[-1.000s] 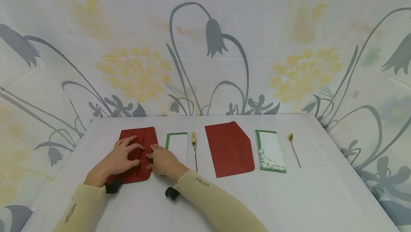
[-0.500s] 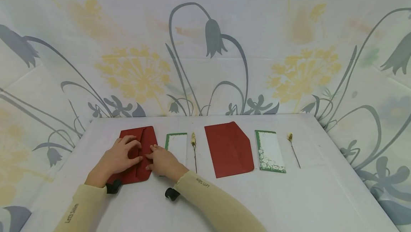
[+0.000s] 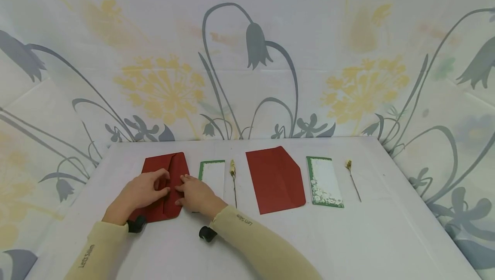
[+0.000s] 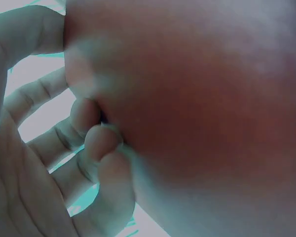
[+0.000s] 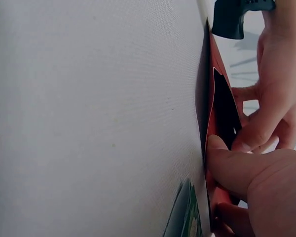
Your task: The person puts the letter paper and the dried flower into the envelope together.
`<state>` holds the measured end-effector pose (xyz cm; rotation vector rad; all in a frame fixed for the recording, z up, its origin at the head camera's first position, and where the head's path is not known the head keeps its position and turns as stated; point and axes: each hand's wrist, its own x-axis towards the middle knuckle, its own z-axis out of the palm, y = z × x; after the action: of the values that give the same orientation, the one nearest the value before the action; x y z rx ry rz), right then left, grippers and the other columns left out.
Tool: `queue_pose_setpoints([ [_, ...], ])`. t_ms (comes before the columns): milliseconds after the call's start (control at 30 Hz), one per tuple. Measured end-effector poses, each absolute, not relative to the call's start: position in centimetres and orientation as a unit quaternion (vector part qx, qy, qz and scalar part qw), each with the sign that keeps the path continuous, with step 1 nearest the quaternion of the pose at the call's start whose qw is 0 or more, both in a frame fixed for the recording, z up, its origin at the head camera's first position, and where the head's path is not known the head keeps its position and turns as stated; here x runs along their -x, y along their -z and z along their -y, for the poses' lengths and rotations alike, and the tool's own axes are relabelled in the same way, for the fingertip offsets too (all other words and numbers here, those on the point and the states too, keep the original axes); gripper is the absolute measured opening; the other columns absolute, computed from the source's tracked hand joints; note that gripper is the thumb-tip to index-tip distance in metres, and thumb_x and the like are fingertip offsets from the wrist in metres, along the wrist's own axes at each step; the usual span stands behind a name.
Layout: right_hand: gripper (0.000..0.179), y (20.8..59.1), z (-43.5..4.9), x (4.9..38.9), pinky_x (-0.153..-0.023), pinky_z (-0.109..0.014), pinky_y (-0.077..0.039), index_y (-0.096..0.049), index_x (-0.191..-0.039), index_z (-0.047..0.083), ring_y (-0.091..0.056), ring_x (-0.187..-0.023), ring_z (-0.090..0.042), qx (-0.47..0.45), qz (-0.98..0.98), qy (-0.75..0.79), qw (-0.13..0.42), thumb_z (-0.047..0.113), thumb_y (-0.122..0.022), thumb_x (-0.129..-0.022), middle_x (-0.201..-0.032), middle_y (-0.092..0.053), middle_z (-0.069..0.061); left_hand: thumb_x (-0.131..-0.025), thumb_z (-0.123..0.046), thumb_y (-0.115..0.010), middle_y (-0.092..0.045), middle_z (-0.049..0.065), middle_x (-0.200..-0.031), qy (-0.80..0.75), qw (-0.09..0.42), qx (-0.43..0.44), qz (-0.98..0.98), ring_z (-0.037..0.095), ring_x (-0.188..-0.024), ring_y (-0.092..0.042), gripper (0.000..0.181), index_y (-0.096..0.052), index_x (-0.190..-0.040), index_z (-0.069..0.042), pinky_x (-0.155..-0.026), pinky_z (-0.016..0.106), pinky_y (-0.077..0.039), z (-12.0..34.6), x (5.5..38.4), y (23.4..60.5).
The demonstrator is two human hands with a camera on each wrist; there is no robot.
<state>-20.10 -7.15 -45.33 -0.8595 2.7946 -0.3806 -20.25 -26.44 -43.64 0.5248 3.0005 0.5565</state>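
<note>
On the left of the white table lies a red envelope [image 3: 157,161] with its flap [image 3: 178,164] folded out to the right. My left hand [image 3: 143,189] is over the pocket side, its curled fingers and thumb pinching the pocket's edge. In the right wrist view that edge stands lifted and a dark gap shows at the envelope's mouth [image 5: 224,106]. My right hand [image 3: 199,195] presses the flap with thumb and fingertips. Close beside it lies a white card with a green floral border [image 3: 214,174], its lower part hidden by the right hand and wrist.
A dried flower stem [image 3: 233,176] lies right of the near card. Farther right come a second red envelope [image 3: 275,181], another green-bordered card [image 3: 325,181] and another dried flower [image 3: 352,176]. A flower-printed cloth [image 3: 247,90] hangs behind the table [image 3: 348,245].
My left fingers have drawn back toward me and curled in at the pocket's edge, uncovering more of the envelope's top. My right hand stays on the flap.
</note>
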Motion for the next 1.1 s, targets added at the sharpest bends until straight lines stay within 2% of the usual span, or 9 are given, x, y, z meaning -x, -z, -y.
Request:
queue_pose_setpoints([
  [233, 0.048, 44.8, 6.9, 20.3, -0.106, -0.022, -0.037, -0.063, -0.136, 0.029, -0.035, -0.141, -0.007, 0.313, -0.943, 0.079, 0.075, 0.046, -0.069, -0.092, -0.151, -0.046, 0.003, -0.086, -0.013, -0.074, -0.047, -0.002, -0.068, -0.234, 0.029, -0.183, -0.954, 0.013, -0.061, -0.045, 0.027, -0.055, -0.105, -0.011, -0.055, 0.03, -0.039, 26.6, 20.4, 44.0],
  [467, 0.043, 44.5, 6.8, 20.3, -0.1, -0.024, -0.045, -0.066, -0.132, 0.03, -0.038, -0.139, -0.006, 0.329, -0.939, 0.089, 0.039, 0.041, -0.072, -0.091, -0.149, -0.049, 0.007, -0.085, -0.011, -0.074, -0.046, -0.002, -0.068, -0.243, 0.028, -0.186, -0.951, 0.013, -0.062, -0.045, 0.028, -0.053, -0.103, -0.013, -0.055, 0.03, -0.039, 26.7, 20.3, 44.0],
  [800, 0.036, 43.8, 4.7, 20.7, -0.091, -0.019, -0.047, -0.068, -0.13, 0.023, -0.055, -0.125, -0.008, 0.296, -0.912, 0.283, 0.015, 0.021, -0.071, -0.094, -0.14, -0.057, 0.009, -0.085, -0.011, -0.074, -0.047, -0.001, -0.069, -0.248, 0.042, -0.184, -0.95, 0.014, -0.064, -0.047, 0.029, -0.052, -0.103, -0.013, -0.056, 0.03, -0.041, 26.8, 20.7, 44.7],
  [833, 0.036, 43.8, 4.2, 20.8, -0.085, -0.019, -0.049, -0.068, -0.13, 0.022, -0.061, -0.115, -0.009, 0.289, -0.906, 0.308, 0.015, 0.02, -0.071, -0.094, -0.139, -0.058, 0.008, -0.085, -0.011, -0.073, -0.047, -0.001, -0.069, -0.249, 0.044, -0.184, -0.95, 0.014, -0.064, -0.047, 0.029, -0.051, -0.103, -0.013, -0.056, 0.03, -0.04, 26.8, 20.8, 44.8],
  [867, 0.036, 43.9, 3.8, 20.8, -0.084, -0.019, -0.049, -0.069, -0.129, 0.021, -0.062, -0.114, -0.01, 0.281, -0.901, 0.331, 0.014, 0.018, -0.071, -0.094, -0.138, -0.059, 0.008, -0.085, -0.011, -0.073, -0.047, -0.001, -0.069, -0.252, 0.048, -0.185, -0.949, 0.014, -0.064, -0.047, 0.028, -0.051, -0.103, -0.012, -0.056, 0.03, -0.04, 26.8, 20.8, 44.8],
  [1033, 0.036, 44.1, 1.8, 21.0, -0.091, -0.023, -0.049, -0.069, -0.128, 0.018, -0.06, -0.118, -0.012, 0.25, -0.884, 0.394, 0.011, 0.016, -0.072, -0.092, -0.136, -0.061, 0.004, -0.085, -0.01, -0.069, -0.047, 0.001, -0.068, -0.266, 0.075, -0.174, -0.945, 0.015, -0.061, -0.047, 0.025, -0.05, -0.103, -0.011, -0.054, 0.03, -0.04, 26.7, 20.9, 44.6],
  [1067, 0.035, 44.1, 1.5, 21.0, -0.097, -0.024, -0.047, -0.069, -0.127, 0.016, -0.054, -0.127, -0.012, 0.243, -0.882, 0.405, 0.01, 0.015, -0.072, -0.092, -0.136, -0.061, 0.003, -0.086, -0.01, -0.068, -0.047, 0.001, -0.067, -0.268, 0.079, -0.171, -0.945, 0.015, -0.06, -0.047, 0.025, -0.05, -0.103, -0.011, -0.054, 0.03, -0.041, 26.6, 21.0, 44.5],
  [1100, 0.035, 44.1, 1.1, 20.9, -0.098, -0.026, -0.046, -0.069, -0.127, 0.016, -0.055, -0.126, -0.012, 0.234, -0.879, 0.415, 0.012, 0.015, -0.072, -0.092, -0.136, -0.061, 0.003, -0.086, -0.009, -0.067, -0.047, 0.001, -0.067, -0.269, 0.083, -0.168, -0.945, 0.015, -0.059, -0.048, 0.024, -0.05, -0.103, -0.011, -0.054, 0.03, -0.041, 26.6, 21.0, 44.5],
])
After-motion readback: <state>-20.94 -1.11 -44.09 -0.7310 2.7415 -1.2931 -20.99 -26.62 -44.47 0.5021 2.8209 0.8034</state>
